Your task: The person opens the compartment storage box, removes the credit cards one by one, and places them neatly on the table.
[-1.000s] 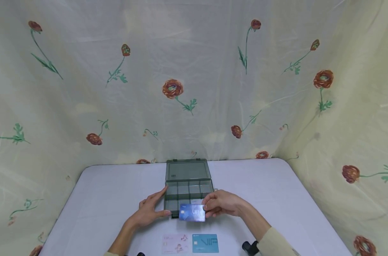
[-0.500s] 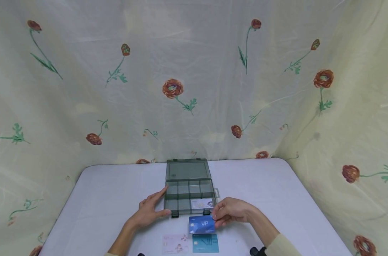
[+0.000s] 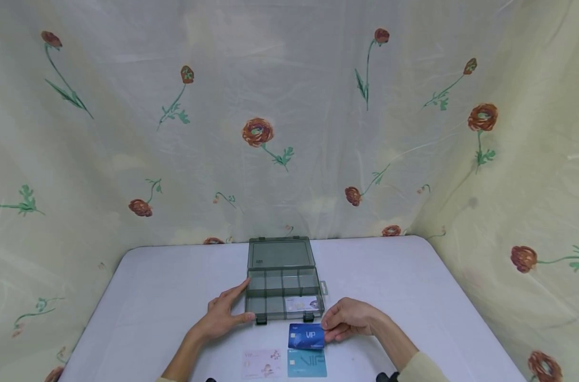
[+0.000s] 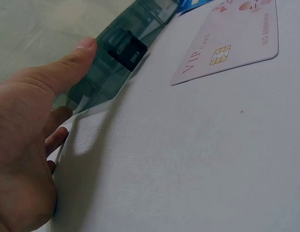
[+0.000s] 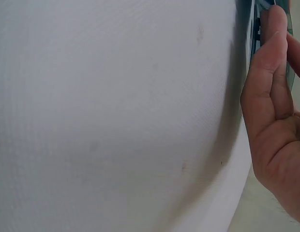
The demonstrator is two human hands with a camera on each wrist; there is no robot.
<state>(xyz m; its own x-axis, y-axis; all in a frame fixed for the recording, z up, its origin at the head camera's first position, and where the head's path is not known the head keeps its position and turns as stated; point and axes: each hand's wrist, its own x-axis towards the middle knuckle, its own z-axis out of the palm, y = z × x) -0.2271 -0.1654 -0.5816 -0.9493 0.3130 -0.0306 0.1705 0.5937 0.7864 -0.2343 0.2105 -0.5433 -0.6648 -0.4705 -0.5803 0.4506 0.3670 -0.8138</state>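
Note:
My right hand (image 3: 349,319) pinches the right edge of a dark blue VIP card (image 3: 305,339), which overlaps the top of a teal VIP card (image 3: 301,366) in the head view. Left of these lies a pale pink VIP card (image 3: 261,364) on the table. My left hand (image 3: 224,315) has its fingers extended against the left side of a dark translucent compartment box (image 3: 257,306), thumb at the front corner near a black latch (image 4: 127,48). The box's lid (image 3: 281,253) is tipped back. One front compartment holds a whitish card (image 3: 296,304). In the right wrist view, curled fingers (image 5: 271,92) mostly hide the card.
A white cloth covers the table (image 3: 175,276). Behind it and at both sides hangs a flower-printed curtain (image 3: 313,175). A small tab (image 3: 323,288) juts from the box's right side.
My right hand has drawn the blue card from over the box's front toward me and to the right, uncovering the whitish card in the box. The left hand has stayed in place.

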